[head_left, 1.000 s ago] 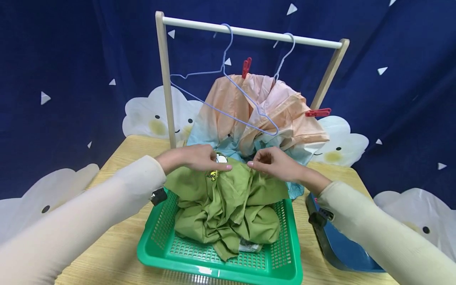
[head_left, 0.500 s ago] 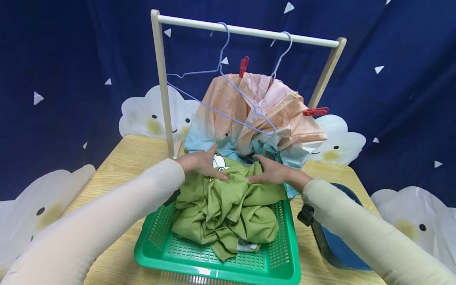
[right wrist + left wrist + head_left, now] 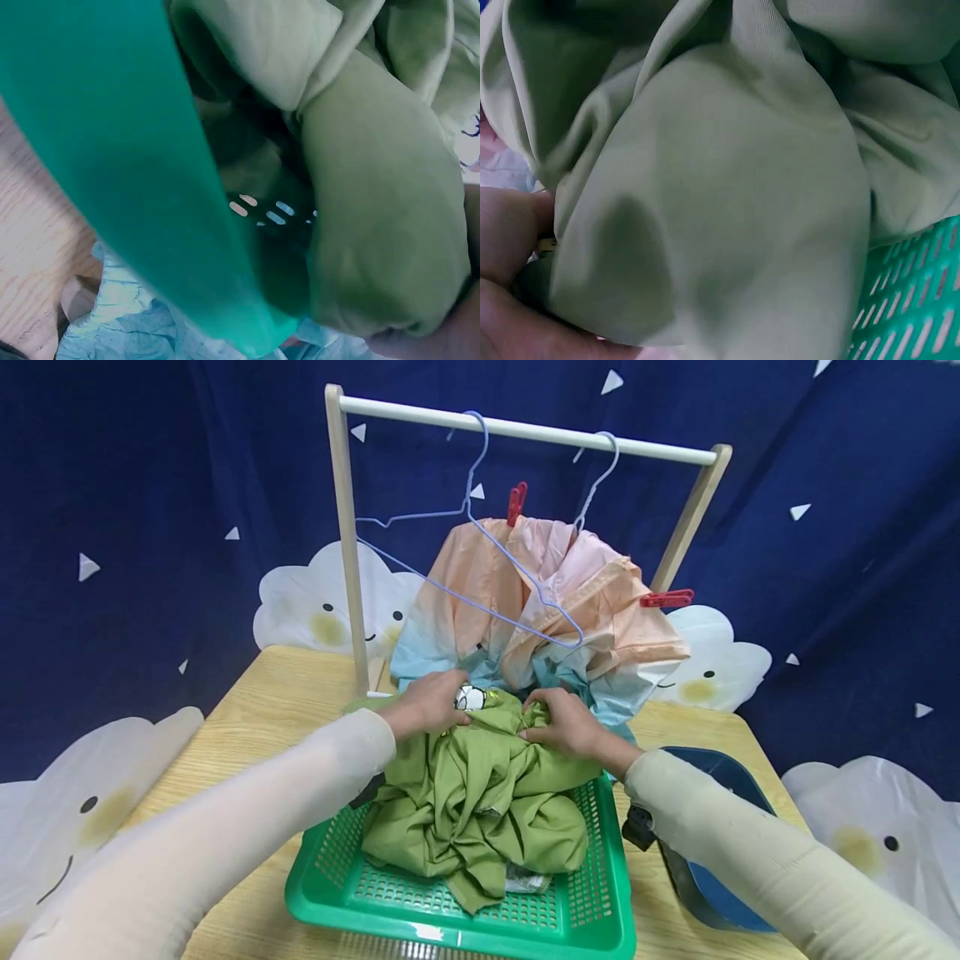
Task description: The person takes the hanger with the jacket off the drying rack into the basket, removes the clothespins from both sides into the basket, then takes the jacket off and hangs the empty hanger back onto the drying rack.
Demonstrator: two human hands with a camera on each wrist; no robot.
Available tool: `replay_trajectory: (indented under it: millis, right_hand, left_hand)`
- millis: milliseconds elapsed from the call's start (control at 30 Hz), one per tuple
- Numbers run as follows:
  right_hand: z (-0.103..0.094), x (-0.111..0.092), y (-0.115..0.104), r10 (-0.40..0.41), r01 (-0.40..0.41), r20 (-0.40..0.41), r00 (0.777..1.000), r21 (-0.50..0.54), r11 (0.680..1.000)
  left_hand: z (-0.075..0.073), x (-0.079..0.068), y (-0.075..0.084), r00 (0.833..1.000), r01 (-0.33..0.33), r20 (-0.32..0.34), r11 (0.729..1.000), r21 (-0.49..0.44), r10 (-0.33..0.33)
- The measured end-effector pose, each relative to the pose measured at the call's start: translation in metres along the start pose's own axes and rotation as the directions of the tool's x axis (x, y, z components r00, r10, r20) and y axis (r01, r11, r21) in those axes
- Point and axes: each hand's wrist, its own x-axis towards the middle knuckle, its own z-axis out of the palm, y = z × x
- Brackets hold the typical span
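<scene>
A crumpled green garment (image 3: 480, 777) with a white cartoon print (image 3: 470, 697) lies heaped in a green perforated basket (image 3: 457, 935). At its far left part, my left hand (image 3: 431, 702) grips the cloth beside the print. My right hand (image 3: 568, 722) pinches a fold on the far right, thumb toward the middle. In the left wrist view, fingers (image 3: 525, 322) curl at the edge of the green cloth. The right wrist view has the cloth bulging over the fingers (image 3: 435, 334), next to the basket's wall (image 3: 135, 150).
Behind the basket stands a rack with a white bar (image 3: 525, 428). From it hang a bare blue hanger (image 3: 517, 560) and a white hanger (image 3: 600, 481) with a peach-and-blue garment (image 3: 480, 585), held by red clothespins (image 3: 517, 503). A dark blue bin (image 3: 712, 860) sits right on the wooden table (image 3: 255, 735).
Both hands were raised over the garment with fingertips together; they spread, lowered onto its far part and now grip the cloth. The print is partly uncovered and the fabric bunches between the hands.
</scene>
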Motion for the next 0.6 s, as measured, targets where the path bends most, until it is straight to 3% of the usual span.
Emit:
replay_trajectory:
  millis: [133,300,433,600]
  right_hand:
    - [0.001,0.001,-0.004,-0.028,0.028,-0.082,0.996,0.007,1.000]
    - [-0.005,0.000,-0.010,-0.020,0.027,-0.164,0.986,0.039,0.999]
    - [-0.013,-0.001,-0.015,-0.021,0.033,-0.203,0.979,0.052,0.998]
    - [-0.018,-0.003,-0.019,-0.066,0.075,-0.233,0.970,0.027,0.997]
  left_hand:
    - [0.000,0.000,0.001,0.997,-0.057,-0.060,0.998,0.005,0.057]
    - [-0.005,-0.004,0.002,0.982,-0.080,-0.170,0.997,0.008,0.080]
    - [-0.012,-0.007,0.004,0.968,-0.079,-0.241,0.997,-0.007,0.075]
    - [-0.018,-0.011,0.007,0.959,-0.065,-0.278,0.998,-0.025,0.056]
